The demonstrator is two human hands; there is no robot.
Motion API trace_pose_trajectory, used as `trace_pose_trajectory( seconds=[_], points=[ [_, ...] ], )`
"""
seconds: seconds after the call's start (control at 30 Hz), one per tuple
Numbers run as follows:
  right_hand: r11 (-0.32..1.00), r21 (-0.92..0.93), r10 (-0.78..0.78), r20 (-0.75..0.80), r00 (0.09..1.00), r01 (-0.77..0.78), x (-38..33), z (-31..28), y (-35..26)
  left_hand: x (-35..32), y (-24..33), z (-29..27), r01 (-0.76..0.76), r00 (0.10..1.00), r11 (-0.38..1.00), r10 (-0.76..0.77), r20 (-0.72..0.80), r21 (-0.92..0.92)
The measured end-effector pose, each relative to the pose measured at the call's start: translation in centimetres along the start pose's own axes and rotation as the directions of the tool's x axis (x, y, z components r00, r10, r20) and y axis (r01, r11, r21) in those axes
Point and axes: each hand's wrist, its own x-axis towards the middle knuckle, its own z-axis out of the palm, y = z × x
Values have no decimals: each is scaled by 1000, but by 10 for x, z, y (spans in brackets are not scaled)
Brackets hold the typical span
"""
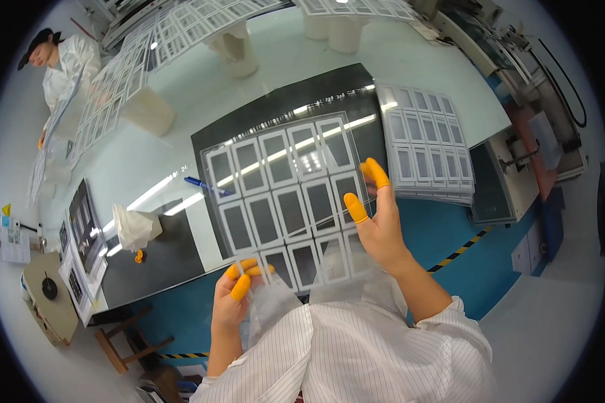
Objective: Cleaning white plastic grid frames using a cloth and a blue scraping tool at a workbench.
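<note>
A clear plastic sheet [270, 190] printed with rows of white-framed rectangles lies tilted in front of me, its near edge reaching past the table's edge toward my body. My left hand [234, 295], in orange finger cots, pinches the sheet's near left corner. At the right edge is my right hand [381, 225], also in orange finger cots. Its thumb rests over the sheet and its fingers are around the edge, partly hidden. Under the sheet is a black mat [216, 133]. A blue pen [207, 186] lies by the sheet's left edge.
A stack of similar sheets [427, 144] stands to the right. More sheets [202, 27] rest across white tubs [234, 52] at the back. Crumpled white tissue [133, 228] and an orange finger cot [139, 256] are on the left. A co-worker [70, 60] in white handles sheets far left.
</note>
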Motion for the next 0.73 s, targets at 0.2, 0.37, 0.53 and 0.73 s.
trace_pose_trajectory(
  seconds=[0.2,0.37,0.53,0.73],
  points=[
    [678,650,151,334,930,-343,0,-11,-21,-3,13,-13,11,999,964,1,-45,264],
    [715,622,5,452,892,-319,-2,-12,-43,20,77,1,-182,737,559,622,-264,809],
    [784,540,-39,533,845,-304,-3,-13,-69,57,128,75,-385,627,106,759,176,917],
    [884,461,-216,548,808,-77,-12,-5,-73,83,142,97,-459,683,-75,608,405,885]
  ],
)
